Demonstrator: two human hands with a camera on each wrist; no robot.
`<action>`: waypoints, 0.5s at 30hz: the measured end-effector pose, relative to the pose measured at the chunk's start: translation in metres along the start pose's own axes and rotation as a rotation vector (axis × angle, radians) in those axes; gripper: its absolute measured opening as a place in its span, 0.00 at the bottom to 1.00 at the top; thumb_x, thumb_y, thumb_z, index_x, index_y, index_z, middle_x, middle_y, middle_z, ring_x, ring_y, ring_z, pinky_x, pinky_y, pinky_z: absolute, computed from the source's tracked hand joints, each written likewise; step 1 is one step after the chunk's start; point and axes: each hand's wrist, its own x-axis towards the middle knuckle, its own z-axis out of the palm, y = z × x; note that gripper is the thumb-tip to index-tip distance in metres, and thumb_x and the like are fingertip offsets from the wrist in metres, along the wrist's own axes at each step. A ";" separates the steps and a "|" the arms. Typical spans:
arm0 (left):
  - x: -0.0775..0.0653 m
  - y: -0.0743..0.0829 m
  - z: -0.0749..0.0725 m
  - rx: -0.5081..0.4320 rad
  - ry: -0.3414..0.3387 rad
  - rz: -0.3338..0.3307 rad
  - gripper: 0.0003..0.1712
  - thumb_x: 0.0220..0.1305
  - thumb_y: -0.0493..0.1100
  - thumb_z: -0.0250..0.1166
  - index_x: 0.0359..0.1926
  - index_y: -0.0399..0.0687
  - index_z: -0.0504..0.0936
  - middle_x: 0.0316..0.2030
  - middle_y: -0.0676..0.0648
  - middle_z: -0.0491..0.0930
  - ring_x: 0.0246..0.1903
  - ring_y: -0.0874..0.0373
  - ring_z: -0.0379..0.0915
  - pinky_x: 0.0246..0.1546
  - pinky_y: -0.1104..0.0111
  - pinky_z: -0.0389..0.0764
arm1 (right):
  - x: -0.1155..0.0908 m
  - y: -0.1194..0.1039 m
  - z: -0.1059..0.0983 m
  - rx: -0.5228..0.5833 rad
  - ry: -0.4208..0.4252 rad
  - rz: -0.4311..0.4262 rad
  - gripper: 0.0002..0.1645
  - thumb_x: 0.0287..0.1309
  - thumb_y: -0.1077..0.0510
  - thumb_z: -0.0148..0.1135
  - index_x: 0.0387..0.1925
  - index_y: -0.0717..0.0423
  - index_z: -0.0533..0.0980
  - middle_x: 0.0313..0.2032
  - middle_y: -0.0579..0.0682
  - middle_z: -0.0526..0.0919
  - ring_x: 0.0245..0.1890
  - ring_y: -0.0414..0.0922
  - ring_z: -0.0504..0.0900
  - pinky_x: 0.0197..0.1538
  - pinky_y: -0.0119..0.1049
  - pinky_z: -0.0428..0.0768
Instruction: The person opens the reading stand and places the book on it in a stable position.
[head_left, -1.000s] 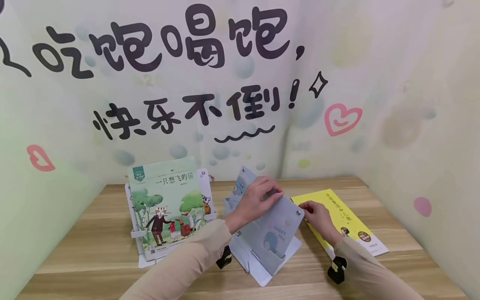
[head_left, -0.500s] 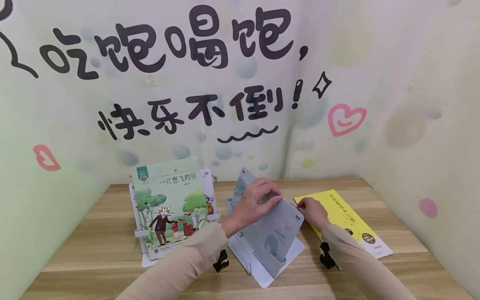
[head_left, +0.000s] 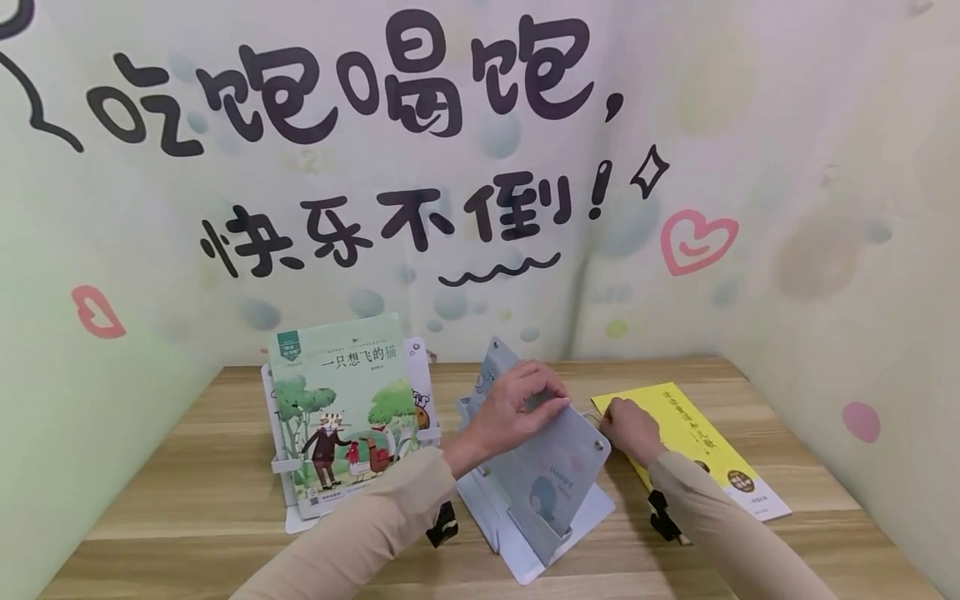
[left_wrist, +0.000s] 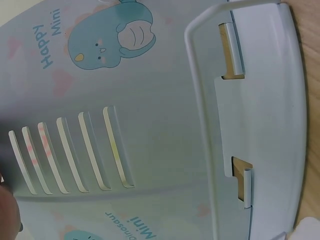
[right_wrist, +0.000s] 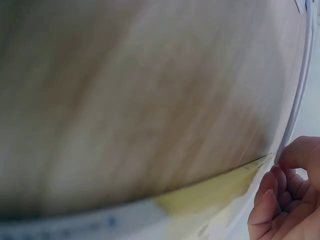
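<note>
Head view, nearest first: two beige sleeves reach forward over the wooden desk to a pale blue book stand, taken here as the landmark. The left hand lies on top of the stand's tilted panel with its fingers curled over the upper edge, apparently to steady the panel at its angle. The right hand is just beside the stand's right corner, fingers bent against that edge and resting partly on a yellow book lying flat to the right of the stand. Left of the stand, a second stand props a green picture book upright. Behind everything is a wall with painted lettering.

Left wrist view adds what the head view lacks: the stand close up, with its row of slots, dinosaur print and wire page holder. Right wrist view shows the right hand's fingers folded together against a thin white edge, with a yellow corner beneath; whether they actually pinch that edge cannot be settled.
</note>
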 end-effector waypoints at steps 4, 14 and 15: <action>0.002 0.000 -0.001 0.002 -0.004 0.023 0.03 0.59 0.36 0.64 0.35 0.46 0.80 0.36 0.50 0.79 0.40 0.61 0.71 0.42 0.75 0.74 | -0.005 0.006 -0.002 0.065 0.038 -0.032 0.06 0.58 0.64 0.53 0.34 0.66 0.71 0.30 0.57 0.77 0.29 0.49 0.74 0.32 0.43 0.75; 0.008 -0.010 -0.011 -0.029 -0.046 0.075 0.02 0.59 0.35 0.65 0.34 0.44 0.80 0.34 0.49 0.80 0.39 0.61 0.74 0.43 0.76 0.76 | -0.013 0.020 -0.011 0.540 -0.001 0.071 0.13 0.65 0.67 0.46 0.44 0.76 0.71 0.31 0.63 0.78 0.21 0.41 0.78 0.27 0.35 0.81; 0.009 -0.011 -0.012 -0.037 -0.052 0.079 0.02 0.58 0.35 0.65 0.34 0.44 0.80 0.34 0.48 0.80 0.39 0.60 0.74 0.43 0.76 0.76 | -0.015 0.021 -0.012 0.595 -0.010 0.099 0.14 0.65 0.66 0.45 0.44 0.76 0.70 0.31 0.63 0.78 0.21 0.40 0.78 0.27 0.34 0.82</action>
